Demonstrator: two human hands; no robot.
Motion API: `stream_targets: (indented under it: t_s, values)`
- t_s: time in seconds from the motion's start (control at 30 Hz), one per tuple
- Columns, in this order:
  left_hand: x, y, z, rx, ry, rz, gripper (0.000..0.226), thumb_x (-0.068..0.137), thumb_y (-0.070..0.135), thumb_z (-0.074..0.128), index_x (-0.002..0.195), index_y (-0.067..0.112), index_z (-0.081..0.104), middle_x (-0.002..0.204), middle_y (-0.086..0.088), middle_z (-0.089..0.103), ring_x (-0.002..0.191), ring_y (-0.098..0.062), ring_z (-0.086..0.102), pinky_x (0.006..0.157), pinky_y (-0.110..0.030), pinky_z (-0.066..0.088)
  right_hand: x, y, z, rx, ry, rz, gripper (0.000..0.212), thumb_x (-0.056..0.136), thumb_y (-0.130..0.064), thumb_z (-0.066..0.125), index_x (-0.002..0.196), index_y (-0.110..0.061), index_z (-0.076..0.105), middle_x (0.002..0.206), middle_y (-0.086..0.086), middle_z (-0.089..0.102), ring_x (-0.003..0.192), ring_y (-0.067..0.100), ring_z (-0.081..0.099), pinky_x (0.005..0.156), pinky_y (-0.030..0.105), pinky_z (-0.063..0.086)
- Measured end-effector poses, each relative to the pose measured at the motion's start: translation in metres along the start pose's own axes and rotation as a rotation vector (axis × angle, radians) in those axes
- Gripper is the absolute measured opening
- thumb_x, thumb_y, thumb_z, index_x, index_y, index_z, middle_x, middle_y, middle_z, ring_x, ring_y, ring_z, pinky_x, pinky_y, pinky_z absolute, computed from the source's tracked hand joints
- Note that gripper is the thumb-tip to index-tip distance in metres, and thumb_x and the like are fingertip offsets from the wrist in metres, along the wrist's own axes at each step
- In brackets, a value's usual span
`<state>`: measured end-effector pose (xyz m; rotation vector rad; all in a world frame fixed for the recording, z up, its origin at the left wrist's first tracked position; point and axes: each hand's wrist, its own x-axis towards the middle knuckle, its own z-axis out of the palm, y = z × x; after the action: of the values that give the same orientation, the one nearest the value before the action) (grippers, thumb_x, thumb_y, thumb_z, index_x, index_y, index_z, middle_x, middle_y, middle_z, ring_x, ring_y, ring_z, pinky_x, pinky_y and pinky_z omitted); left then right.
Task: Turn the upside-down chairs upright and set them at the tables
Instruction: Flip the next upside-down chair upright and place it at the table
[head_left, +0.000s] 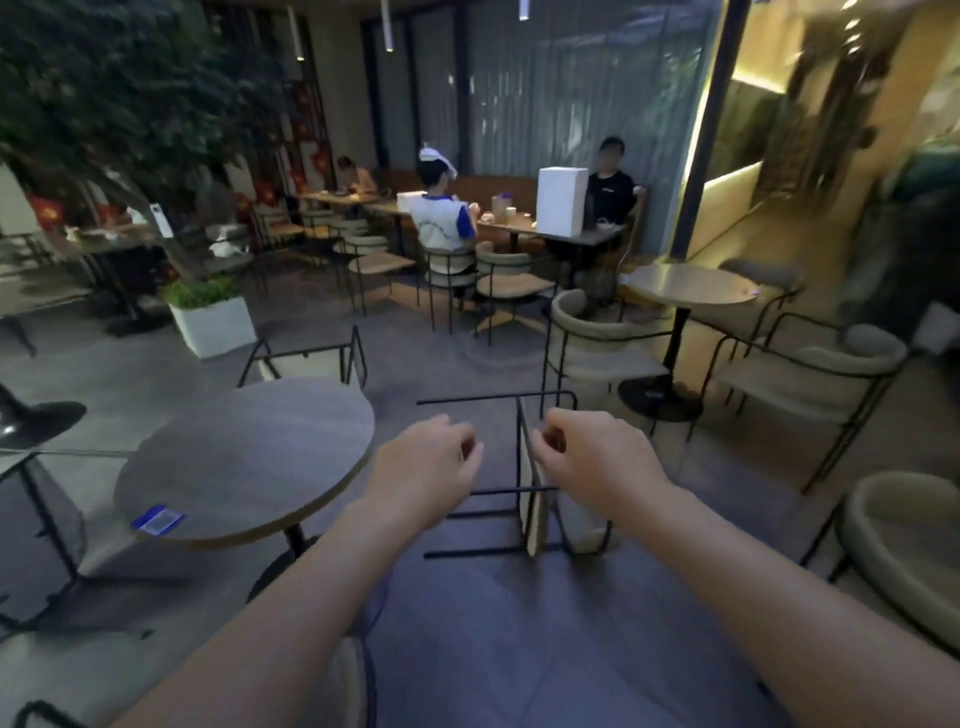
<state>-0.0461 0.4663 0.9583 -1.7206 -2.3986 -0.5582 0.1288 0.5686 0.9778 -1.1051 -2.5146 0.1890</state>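
Head view: both hands' curled fingers (470, 448) hover empty above the tipped chair (530, 499), not touching.

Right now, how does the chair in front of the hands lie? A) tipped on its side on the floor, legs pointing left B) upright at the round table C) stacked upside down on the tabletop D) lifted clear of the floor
A: the chair lies on its side on the floor, its black legs running left and its seat on edge, beside the round table.
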Motion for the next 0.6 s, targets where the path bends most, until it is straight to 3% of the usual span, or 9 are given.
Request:
stream_targets:
  t_s: [0.1, 0.23, 0.43, 0.6]
  values:
    - [0.049, 0.031, 0.005, -0.018, -0.042, 0.023, 0.029, 0.098, 0.049, 0.044, 0.097, 0.028, 0.064, 0.096, 0.006, 0.054, 0.095, -0.019, 0.058, 0.076, -0.038, 0.052, 0.026, 0.046, -0.026, -0.01, 0.01, 0.035, 0.028, 0.099, -0.049, 0.047, 0.09, -0.025, 0.06, 0.084, -0.007, 0.06, 0.078, 0.017, 0.06, 0.07, 0.038, 0.054]
    - [0.113, 0.075, 0.019, -0.12, -0.069, 0.06, 0.029, 0.098, 0.049, 0.045, 0.112, 0.033, 0.064, 0.111, 0.008, 0.056, 0.104, -0.015, 0.056, 0.083, -0.04, 0.052, 0.061, 0.1, -0.038, 0.015, 0.059, 0.102, 0.026, 0.098, -0.051, 0.048, 0.1, -0.031, 0.063, 0.094, -0.009, 0.059, 0.085, 0.016, 0.06, 0.074, 0.038, 0.054]
    - [0.207, 0.103, 0.086, -0.333, -0.149, 0.078, 0.024, 0.097, 0.05, 0.049, 0.112, 0.036, 0.062, 0.115, 0.01, 0.054, 0.107, -0.015, 0.057, 0.089, -0.038, 0.051, 0.125, 0.193, -0.026, 0.175, 0.028, 0.268, 0.026, 0.097, -0.051, 0.051, 0.109, -0.033, 0.065, 0.103, -0.012, 0.058, 0.094, 0.013, 0.061, 0.08, 0.04, 0.055]
    - [0.312, 0.105, 0.148, -0.395, -0.168, 0.097, 0.023, 0.097, 0.046, 0.051, 0.112, 0.034, 0.062, 0.115, 0.009, 0.055, 0.11, -0.016, 0.057, 0.09, -0.038, 0.051, 0.206, 0.264, -0.003, 0.133, 0.025, 0.352, 0.026, 0.095, -0.053, 0.05, 0.108, -0.035, 0.064, 0.103, -0.015, 0.057, 0.094, 0.013, 0.06, 0.081, 0.038, 0.055]
